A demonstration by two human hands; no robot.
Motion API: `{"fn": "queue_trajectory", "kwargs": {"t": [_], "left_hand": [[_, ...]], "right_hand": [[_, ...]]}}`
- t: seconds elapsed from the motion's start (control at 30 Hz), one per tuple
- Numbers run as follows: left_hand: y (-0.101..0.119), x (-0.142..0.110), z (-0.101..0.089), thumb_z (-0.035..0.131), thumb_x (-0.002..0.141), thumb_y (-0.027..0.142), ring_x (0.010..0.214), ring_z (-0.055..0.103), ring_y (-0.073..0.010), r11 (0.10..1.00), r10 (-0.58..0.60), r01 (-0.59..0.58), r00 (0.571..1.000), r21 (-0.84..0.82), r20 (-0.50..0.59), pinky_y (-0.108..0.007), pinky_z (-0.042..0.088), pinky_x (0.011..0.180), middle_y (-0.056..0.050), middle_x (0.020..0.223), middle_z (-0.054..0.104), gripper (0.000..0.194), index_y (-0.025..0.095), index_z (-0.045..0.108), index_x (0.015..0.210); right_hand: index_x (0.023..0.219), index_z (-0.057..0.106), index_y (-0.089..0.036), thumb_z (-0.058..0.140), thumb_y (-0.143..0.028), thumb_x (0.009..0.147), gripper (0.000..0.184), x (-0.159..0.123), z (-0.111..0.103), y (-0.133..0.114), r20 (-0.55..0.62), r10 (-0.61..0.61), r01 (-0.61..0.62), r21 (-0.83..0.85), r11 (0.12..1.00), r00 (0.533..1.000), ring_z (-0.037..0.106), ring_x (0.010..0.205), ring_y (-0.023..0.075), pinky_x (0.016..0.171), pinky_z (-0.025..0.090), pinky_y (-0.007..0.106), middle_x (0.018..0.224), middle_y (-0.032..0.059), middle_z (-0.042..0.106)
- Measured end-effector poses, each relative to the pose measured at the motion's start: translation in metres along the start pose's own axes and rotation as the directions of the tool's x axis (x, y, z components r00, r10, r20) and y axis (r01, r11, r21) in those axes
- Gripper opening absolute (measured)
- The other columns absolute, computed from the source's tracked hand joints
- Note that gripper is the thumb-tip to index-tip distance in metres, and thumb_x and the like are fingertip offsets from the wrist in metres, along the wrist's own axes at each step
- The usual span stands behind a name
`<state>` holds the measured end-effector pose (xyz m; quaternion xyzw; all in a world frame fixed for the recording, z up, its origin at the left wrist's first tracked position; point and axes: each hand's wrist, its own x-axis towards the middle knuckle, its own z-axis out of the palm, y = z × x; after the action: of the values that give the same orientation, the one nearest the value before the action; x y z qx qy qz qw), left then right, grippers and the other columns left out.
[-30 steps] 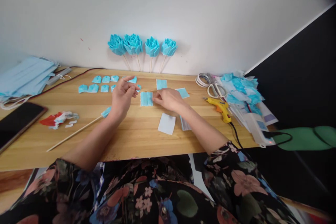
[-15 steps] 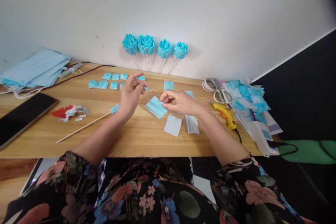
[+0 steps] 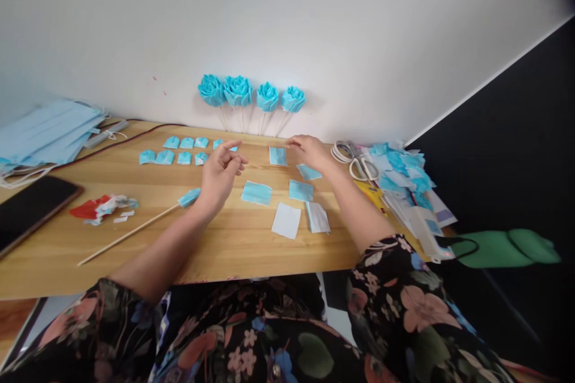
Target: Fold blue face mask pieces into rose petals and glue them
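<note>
My left hand [image 3: 220, 173] hovers over the middle of the table with loosely bent fingers apart and nothing between them. Just behind it lies a wooden stick [image 3: 130, 233] tipped with a small blue roll [image 3: 188, 197]. My right hand [image 3: 309, 149] reaches toward the wall, fingers stretched out beside a blue fabric square [image 3: 277, 156]; I see nothing held. Below that hand lie more blue pieces, including a pleated rectangle [image 3: 256, 192], a square [image 3: 300, 190] and a partly covered one [image 3: 309, 172]. Nearer me are a white square [image 3: 286, 220] and a folded greyish piece [image 3: 318, 218].
Several blue fabric roses [image 3: 238, 91] on sticks lean on the wall. Folded blue petals [image 3: 165, 157] lie in rows. Face masks [image 3: 49, 128], a phone [image 3: 36, 209] and red-white scraps [image 3: 103, 208] are left; scissors [image 3: 365, 169], a yellow glue gun [image 3: 372, 194] and blue scraps [image 3: 399, 167] right.
My right hand has let go of the pleated blue rectangle, which now lies flat, and moved toward the wall. My left hand stays almost in place. The whole view has shifted slightly.
</note>
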<state>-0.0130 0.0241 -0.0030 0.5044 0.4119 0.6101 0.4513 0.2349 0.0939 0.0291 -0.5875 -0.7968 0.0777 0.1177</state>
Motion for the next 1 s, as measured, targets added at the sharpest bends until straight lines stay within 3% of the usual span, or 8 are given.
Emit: {"fn": "queue_trajectory", "kwargs": {"t": [0.13,0.37,0.5,0.6,0.7,0.77,0.87,1.0], "left_hand": [[0.001,-0.002,0.0,0.059,0.079,0.02,0.066,0.059,-0.012,1.0,-0.006,0.006,1.0,-0.007,0.009,-0.026,0.047,0.062,-0.001,0.078,0.067,0.033,0.017,0.06,0.112],[0.004,-0.003,0.0,0.06,0.077,0.022,0.067,0.058,-0.013,1.0,-0.019,0.019,1.0,0.011,0.024,-0.027,0.047,0.063,-0.001,0.078,0.067,0.034,0.017,0.06,0.111],[0.0,-0.003,0.0,0.059,0.077,0.023,0.067,0.058,-0.0134,0.999,-0.033,0.033,0.999,0.012,0.04,-0.027,0.046,0.064,-0.001,0.078,0.066,0.035,0.017,0.06,0.112],[-0.005,-0.003,0.001,0.06,0.078,0.024,0.071,0.059,-0.0141,0.999,-0.031,0.03,0.999,0.032,0.039,-0.028,0.046,0.066,-0.002,0.081,0.066,0.036,0.017,0.06,0.114],[-0.007,-0.003,0.002,0.062,0.08,0.028,0.09,0.063,-0.0172,0.999,-0.022,0.021,1.0,0.042,0.017,-0.031,0.048,0.077,-0.006,0.1,0.068,0.041,0.019,0.058,0.12],[-0.006,-0.005,0.004,0.067,0.08,0.032,0.108,0.062,-0.0203,0.997,-0.072,0.072,0.997,0.006,0.013,-0.035,0.048,0.089,-0.01,0.119,0.066,0.049,0.02,0.054,0.126],[-0.002,-0.008,0.009,0.072,0.079,0.036,0.124,0.057,-0.024,0.976,-0.188,0.191,0.981,-0.102,0.045,-0.039,0.045,0.1,-0.013,0.137,0.059,0.058,0.022,0.051,0.131],[0.001,-0.01,0.01,0.072,0.08,0.039,0.109,0.065,-0.0228,0.913,-0.29,0.327,0.941,-0.246,0.174,-0.038,0.05,0.093,-0.011,0.122,0.068,0.04,0.02,0.063,0.113]], "right_hand": [[0.112,0.071,-0.02,0.048,-0.018,0.094,0.029,0.017,0.008,0.011,0.059,0.118,-0.113,-0.082,0.99,0.991,0.065,0.109,0.0193,0.089,0.044,0.027,0.119,0.0077,0.073],[0.095,0.074,-0.019,0.058,-0.022,0.086,0.018,0.039,0.03,0.012,0.095,0.229,-0.223,-0.066,0.972,0.969,0.068,0.09,0.0186,0.073,0.045,0.024,0.103,0.0086,0.077],[0.08,0.072,-0.019,0.061,-0.017,0.08,0.011,0.041,0.03,0.006,0.106,0.19,-0.191,0.004,0.981,0.976,0.067,0.08,0.0168,0.069,0.044,0.023,0.089,0.0059,0.077],[0.086,0.07,-0.018,0.058,-0.019,0.082,0.013,0.033,0.02,-0.006,0.069,0.119,-0.125,0.091,0.988,0.991,0.066,0.082,0.0146,0.071,0.045,0.022,0.092,0.0044,0.076],[0.092,0.066,-0.017,0.056,-0.03,0.085,0.017,0.018,0.005,-0.023,0.019,0.019,-0.023,0.245,0.969,1.0,0.065,0.081,0.0133,0.074,0.047,0.023,0.09,0.0018,0.074],[0.087,0.063,-0.017,0.06,-0.034,0.082,0.018,0.005,-0.004,-0.034,-0.034,-0.051,0.061,0.496,0.866,0.998,0.063,0.076,0.0139,0.073,0.047,0.025,0.081,0.0006,0.071],[0.082,0.06,-0.018,0.064,-0.035,0.077,0.018,-0.011,-0.008,-0.048,-0.04,-0.072,0.08,0.7,0.709,0.997,0.062,0.072,0.0134,0.072,0.048,0.027,0.077,-0.0007,0.067],[0.083,0.06,-0.019,0.066,-0.035,0.077,0.018,-0.026,-0.001,-0.056,0.022,-0.042,0.009,0.788,0.615,0.999,0.064,0.074,0.0133,0.075,0.05,0.028,0.076,-0.0004,0.067]]}}
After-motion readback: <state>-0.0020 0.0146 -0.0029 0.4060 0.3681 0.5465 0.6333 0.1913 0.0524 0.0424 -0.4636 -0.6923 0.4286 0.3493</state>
